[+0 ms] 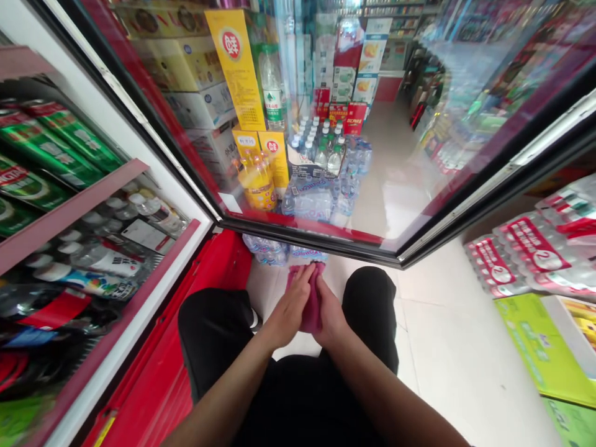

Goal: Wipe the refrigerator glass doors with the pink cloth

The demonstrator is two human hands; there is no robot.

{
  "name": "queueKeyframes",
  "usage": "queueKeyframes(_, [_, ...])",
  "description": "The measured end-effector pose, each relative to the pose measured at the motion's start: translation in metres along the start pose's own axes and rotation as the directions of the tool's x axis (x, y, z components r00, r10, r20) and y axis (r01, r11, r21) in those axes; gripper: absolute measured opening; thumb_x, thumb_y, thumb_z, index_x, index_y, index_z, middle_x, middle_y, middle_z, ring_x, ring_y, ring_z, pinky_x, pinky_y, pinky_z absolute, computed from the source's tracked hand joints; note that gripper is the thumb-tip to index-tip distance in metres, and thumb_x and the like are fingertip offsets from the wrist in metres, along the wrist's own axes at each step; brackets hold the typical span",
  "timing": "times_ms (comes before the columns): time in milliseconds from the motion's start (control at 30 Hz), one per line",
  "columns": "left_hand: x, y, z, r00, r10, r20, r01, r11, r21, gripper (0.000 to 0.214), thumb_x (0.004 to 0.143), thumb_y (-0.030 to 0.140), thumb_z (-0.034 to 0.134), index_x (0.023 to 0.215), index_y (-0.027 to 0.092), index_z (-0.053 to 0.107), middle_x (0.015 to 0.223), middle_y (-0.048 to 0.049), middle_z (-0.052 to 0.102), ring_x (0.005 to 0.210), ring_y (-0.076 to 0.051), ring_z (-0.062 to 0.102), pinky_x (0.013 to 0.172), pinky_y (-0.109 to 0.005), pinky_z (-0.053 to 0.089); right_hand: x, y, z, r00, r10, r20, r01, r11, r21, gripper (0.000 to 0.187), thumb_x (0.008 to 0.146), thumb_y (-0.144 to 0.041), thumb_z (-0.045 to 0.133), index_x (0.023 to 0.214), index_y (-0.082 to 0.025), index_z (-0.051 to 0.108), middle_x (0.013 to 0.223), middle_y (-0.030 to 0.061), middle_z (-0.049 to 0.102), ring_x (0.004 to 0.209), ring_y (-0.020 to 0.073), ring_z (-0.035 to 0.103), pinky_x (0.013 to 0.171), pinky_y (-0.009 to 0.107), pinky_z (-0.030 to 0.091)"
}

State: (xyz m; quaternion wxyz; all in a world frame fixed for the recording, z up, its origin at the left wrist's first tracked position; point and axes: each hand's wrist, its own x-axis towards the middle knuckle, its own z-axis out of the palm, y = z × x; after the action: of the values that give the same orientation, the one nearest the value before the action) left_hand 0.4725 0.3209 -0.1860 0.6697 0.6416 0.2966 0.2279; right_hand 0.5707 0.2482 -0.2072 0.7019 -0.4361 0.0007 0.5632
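Between my knees, both hands meet around a folded dark pink cloth [310, 318]. My left hand [289, 310] lies over its left side, the fingers stretched along the fabric and pressed onto it. From the right, my right hand [331, 315] grips the same cloth, its fingers partly hidden behind the folds. Just beyond the hands is the lower edge of an open glass door [307, 243] with a black and red frame. Wrapped packs of water bottles [267, 248] stand on the floor past that edge.
On the left, an open fridge has a shelf [79, 211] with green cans [56, 139] and bottles [116, 248] below. Its red base [186, 323] runs beside my left leg. Shrink-wrapped drink packs [521, 248] and a green carton [542, 347] stand right. Through the glass are yellow boxes [237, 74].
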Motion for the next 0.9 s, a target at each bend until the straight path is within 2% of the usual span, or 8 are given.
queueKeyframes(100, [-0.003,0.001,0.000,0.998,-0.016,-0.056,0.024,0.990,0.139,0.053,0.104,0.050,0.060,0.153,0.030,0.064,0.168,-0.0042,0.055,0.164,-0.028,0.040,0.140,-0.047,0.019,0.004,0.001,0.000,0.991,0.122,0.052,-0.128,0.984,0.126,0.054,0.096,-0.071,0.059,0.123,-0.026,0.075,0.111,0.0081,0.084,0.112,0.0302,0.078,0.093,0.045,0.065])
queueKeyframes(233, [0.000,0.006,-0.022,0.987,0.061,-0.150,-0.020,0.965,0.261,0.043,0.095,0.037,0.074,0.137,0.029,0.077,0.136,-0.0071,0.078,0.136,-0.031,0.066,0.129,-0.048,0.040,0.001,-0.002,-0.012,0.968,0.218,0.122,-0.230,0.968,0.099,0.068,0.096,-0.080,0.052,0.120,-0.021,0.074,0.104,0.0130,0.083,0.106,0.0326,0.079,0.090,0.048,0.066])
queueKeyframes(333, [0.003,0.011,-0.030,0.982,0.160,-0.100,-0.093,0.871,0.482,0.041,0.089,0.033,0.078,0.130,0.029,0.079,0.124,-0.0079,0.079,0.122,-0.033,0.068,0.120,-0.052,0.046,-0.004,-0.001,-0.013,0.945,0.249,0.213,-0.265,0.963,0.047,0.073,0.097,-0.083,0.049,0.124,-0.019,0.072,0.105,0.0134,0.083,0.107,0.0322,0.079,0.093,0.047,0.065])
queueKeyframes(467, [0.001,0.017,-0.027,0.971,0.224,-0.084,-0.106,0.718,0.688,0.018,0.089,0.030,0.076,0.106,0.025,0.079,0.105,-0.0087,0.074,0.105,-0.031,0.066,0.104,-0.051,0.052,-0.009,0.001,-0.007,0.939,0.241,0.246,-0.265,0.962,0.067,0.068,0.103,-0.075,0.042,0.128,-0.019,0.072,0.110,0.0127,0.083,0.112,0.0306,0.078,0.097,0.046,0.064])
queueKeyframes(567, [-0.006,0.021,-0.024,0.963,0.267,-0.043,-0.170,0.722,0.671,0.004,0.092,0.026,0.072,0.096,0.024,0.070,0.109,-0.0074,0.074,0.107,-0.028,0.067,0.101,-0.046,0.052,-0.011,0.001,-0.006,0.945,0.233,0.231,-0.252,0.966,0.055,0.063,0.103,-0.073,0.044,0.124,-0.021,0.074,0.110,0.0113,0.083,0.114,0.0302,0.078,0.100,0.046,0.063])
queueKeyframes(667, [-0.015,0.024,-0.023,0.955,0.297,0.010,-0.239,0.749,0.618,0.001,0.098,0.025,0.065,0.098,0.025,0.064,0.121,-0.0068,0.077,0.116,-0.026,0.069,0.105,-0.043,0.052,-0.013,-0.002,-0.008,0.952,0.203,0.230,-0.217,0.976,0.035,0.059,0.100,-0.072,0.052,0.121,-0.022,0.074,0.109,0.0107,0.083,0.116,0.0305,0.077,0.101,0.046,0.063])
queueKeyframes(733, [-0.021,0.025,-0.023,0.946,0.325,0.004,-0.256,0.735,0.628,0.003,0.100,0.027,0.063,0.101,0.025,0.065,0.118,-0.0070,0.078,0.119,-0.026,0.070,0.106,-0.043,0.052,-0.014,-0.003,-0.008,0.953,0.194,0.234,-0.209,0.977,0.043,0.060,0.098,-0.072,0.054,0.122,-0.021,0.074,0.111,0.0116,0.083,0.117,0.0312,0.077,0.100,0.046,0.063])
queueKeyframes(900, [-0.035,0.031,-0.021,0.940,0.341,0.010,-0.263,0.706,0.658,0.008,0.103,0.032,0.062,0.103,0.026,0.067,0.107,-0.0053,0.080,0.101,-0.023,0.076,0.092,-0.036,0.056,-0.016,-0.008,-0.009,0.944,0.200,0.263,-0.214,0.976,0.027,0.067,0.097,-0.077,0.050,0.125,-0.022,0.074,0.116,0.0122,0.083,0.118,0.0325,0.077,0.099,0.047,0.063])
